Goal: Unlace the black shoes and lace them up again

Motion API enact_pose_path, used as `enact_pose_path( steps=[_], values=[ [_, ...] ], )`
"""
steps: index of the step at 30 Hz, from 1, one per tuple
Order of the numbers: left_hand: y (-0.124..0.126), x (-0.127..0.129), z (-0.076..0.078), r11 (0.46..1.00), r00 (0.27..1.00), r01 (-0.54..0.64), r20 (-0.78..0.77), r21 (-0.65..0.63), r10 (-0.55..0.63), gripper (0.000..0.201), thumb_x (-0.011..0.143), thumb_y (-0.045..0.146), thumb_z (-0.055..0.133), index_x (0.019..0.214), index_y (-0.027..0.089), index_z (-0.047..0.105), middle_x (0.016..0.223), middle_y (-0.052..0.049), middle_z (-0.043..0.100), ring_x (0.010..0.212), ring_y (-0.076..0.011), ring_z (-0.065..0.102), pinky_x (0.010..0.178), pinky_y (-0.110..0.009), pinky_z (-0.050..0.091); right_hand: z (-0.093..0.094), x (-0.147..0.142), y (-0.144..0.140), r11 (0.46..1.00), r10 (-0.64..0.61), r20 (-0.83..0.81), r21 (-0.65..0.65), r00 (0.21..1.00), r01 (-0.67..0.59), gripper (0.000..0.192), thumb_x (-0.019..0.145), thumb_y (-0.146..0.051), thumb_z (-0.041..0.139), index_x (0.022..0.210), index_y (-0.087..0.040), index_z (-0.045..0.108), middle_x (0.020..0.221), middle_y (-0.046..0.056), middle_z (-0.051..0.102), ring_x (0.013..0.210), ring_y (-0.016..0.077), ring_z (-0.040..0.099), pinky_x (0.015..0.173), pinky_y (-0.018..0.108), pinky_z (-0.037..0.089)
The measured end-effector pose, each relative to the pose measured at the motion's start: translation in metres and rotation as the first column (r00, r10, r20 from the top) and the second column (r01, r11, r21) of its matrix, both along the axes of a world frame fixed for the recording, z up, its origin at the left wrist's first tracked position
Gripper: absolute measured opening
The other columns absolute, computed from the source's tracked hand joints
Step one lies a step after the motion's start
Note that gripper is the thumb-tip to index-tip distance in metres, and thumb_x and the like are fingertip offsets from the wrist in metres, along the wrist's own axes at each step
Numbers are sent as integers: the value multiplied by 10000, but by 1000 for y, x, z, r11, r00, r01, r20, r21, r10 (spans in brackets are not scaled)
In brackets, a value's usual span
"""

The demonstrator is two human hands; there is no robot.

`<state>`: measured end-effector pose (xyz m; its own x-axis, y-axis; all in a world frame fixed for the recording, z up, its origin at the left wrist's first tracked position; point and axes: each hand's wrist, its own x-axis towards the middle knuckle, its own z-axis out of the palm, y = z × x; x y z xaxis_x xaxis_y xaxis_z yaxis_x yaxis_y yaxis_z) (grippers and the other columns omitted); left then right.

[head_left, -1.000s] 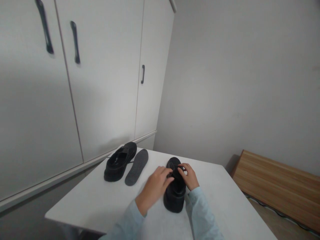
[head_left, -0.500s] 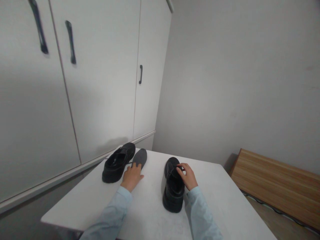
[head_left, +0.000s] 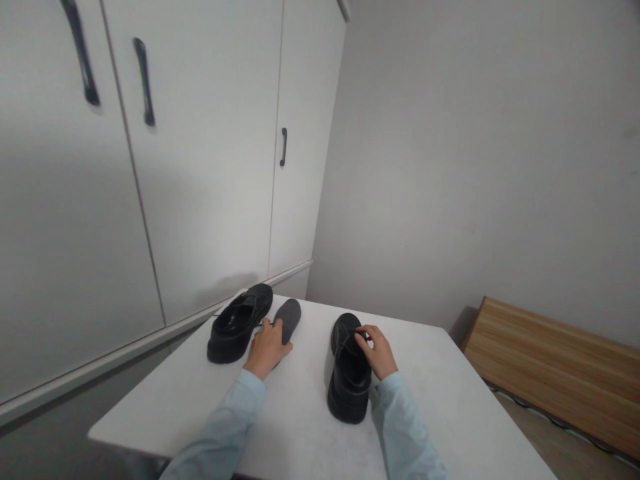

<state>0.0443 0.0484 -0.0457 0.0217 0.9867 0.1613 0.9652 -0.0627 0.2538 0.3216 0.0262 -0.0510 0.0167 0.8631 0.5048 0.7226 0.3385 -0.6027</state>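
A dark grey insole [head_left: 290,317] lies on the white table [head_left: 300,407], in the grip of my left hand [head_left: 267,348], whose fingers curl over its near part. Just left of it stands a black shoe [head_left: 233,330], toe pointing away. A second black shoe [head_left: 349,393] is upright in front of me with its opening towards me. At its right side my right hand [head_left: 377,352] pinches the shoe's strap or upper flap near the tongue; the fingertips partly cover the exact spot.
White cupboard doors [head_left: 210,200] with dark handles rise behind the table's left side. A grey wall [head_left: 450,167] stands behind. Beyond the table's right edge is a wood-grain board or bench [head_left: 555,373].
My left hand has shifted the insole slightly right, widening the gap to the left shoe. My right hand keeps its pinch on the other shoe. The view has moved slightly.
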Motion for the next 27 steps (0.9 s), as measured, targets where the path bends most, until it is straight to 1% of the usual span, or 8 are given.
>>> enact_pose_path(
  steps=[3,6,9,12,14,18,22,27],
  values=[
    [-1,1,1,1000,1000,-6,21,0,6,414,758,338,537,1127,161,474,1078,-117,452,864,-237,595,730,-331,451,0,0,0,1000,-4,-1,-6,1000,4,262,812,-381,497,918,-193,646,960,84,624,930,225,579,831,363,466],
    [0,3,2,996,998,1,56,85,-6,397,757,303,557,1116,149,483,1059,-109,461,921,-236,573,787,-328,438,-1,0,0,1000,-4,2,-6,1000,4,262,813,-386,497,921,-198,645,961,81,624,933,227,577,838,370,465],
    [-1,9,1,981,992,50,105,190,-71,383,760,269,562,1113,140,488,1075,-108,456,963,-226,550,842,-320,416,-2,0,1,1000,-2,9,-4,1000,2,258,815,-383,495,913,-198,646,960,80,626,931,230,575,844,382,462],
    [-6,21,-2,969,984,100,123,224,-130,395,756,266,563,1129,170,476,1112,-99,450,984,-222,530,823,-302,424,-3,1,2,1000,-1,10,-3,1000,1,253,817,-378,493,916,-201,644,967,81,625,937,233,572,843,385,463],
    [-11,30,-4,967,982,136,99,217,-161,418,750,269,563,1149,192,464,1135,-94,448,1006,-229,515,806,-298,433,-3,1,2,1000,-3,7,-1,1000,3,249,817,-377,495,916,-203,643,969,80,624,938,233,572,841,386,465],
    [-22,44,-6,961,978,201,22,189,-209,451,751,281,546,1182,197,447,1169,-107,439,1029,-250,503,791,-313,447,-4,1,2,1000,-5,7,3,1000,5,248,819,-380,496,916,-204,641,964,80,624,930,234,575,839,386,468],
    [-31,51,-5,966,974,227,-26,127,-225,462,754,305,529,1197,213,435,1181,-108,438,1001,-259,518,745,-321,460,-4,1,2,1000,-11,11,8,1000,11,250,817,-380,501,918,-201,644,958,82,623,919,232,580,828,380,473],
    [-35,56,-8,951,951,307,-54,44,-305,524,742,348,544,1236,227,418,1219,-113,428,1014,-266,520,757,-332,461,-3,0,1,1000,-10,16,16,1000,10,242,814,-377,504,911,-208,647,957,78,625,919,229,585,820,375,478]
  ],
)
